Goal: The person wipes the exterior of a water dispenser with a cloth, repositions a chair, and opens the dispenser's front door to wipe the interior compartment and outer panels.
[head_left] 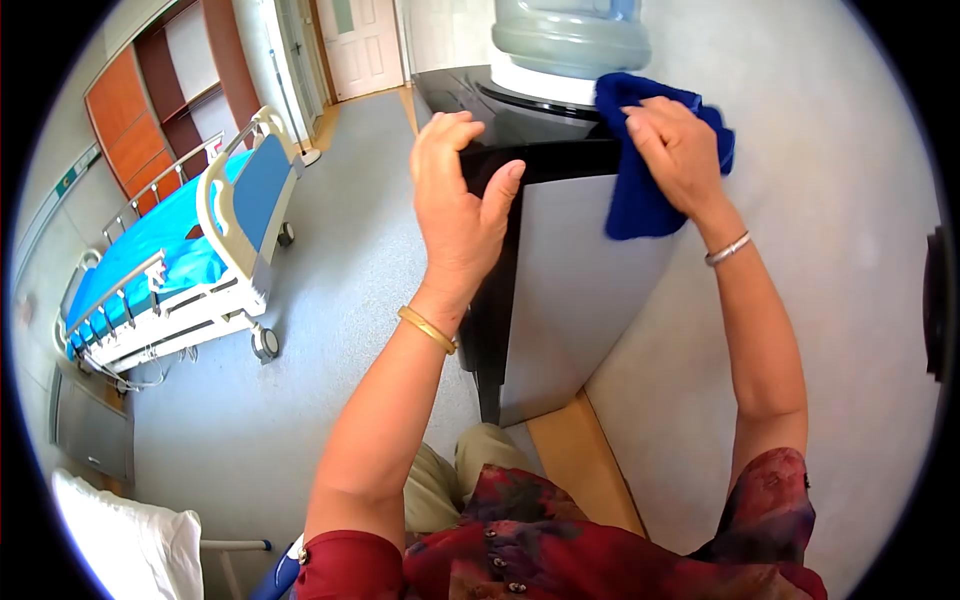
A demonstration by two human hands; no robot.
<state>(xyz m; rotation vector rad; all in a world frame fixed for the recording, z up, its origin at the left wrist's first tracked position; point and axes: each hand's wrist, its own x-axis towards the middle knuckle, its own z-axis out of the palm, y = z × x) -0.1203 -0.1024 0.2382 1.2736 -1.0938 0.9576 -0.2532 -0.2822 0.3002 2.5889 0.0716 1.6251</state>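
A water dispenser with a glossy black top (545, 128) and a grey side panel (580, 260) stands in front of me, close to the wall. On it sits a large clear water bottle (570, 40) with a white base. My right hand (680, 145) grips a dark blue cloth (640, 195) against the top's right rear edge, and part of the cloth hangs down the side. My left hand (460, 205) rests at the front left corner of the black top, thumb and fingers apart, holding nothing.
To the left stands a hospital bed (235, 215) with blue bedding, side rails and wheels. Behind it is a wooden cabinet (130, 120); a white door (360, 50) is at the back. A white pillow (125, 535) lies at lower left. The wall (820, 200) borders the dispenser's right.
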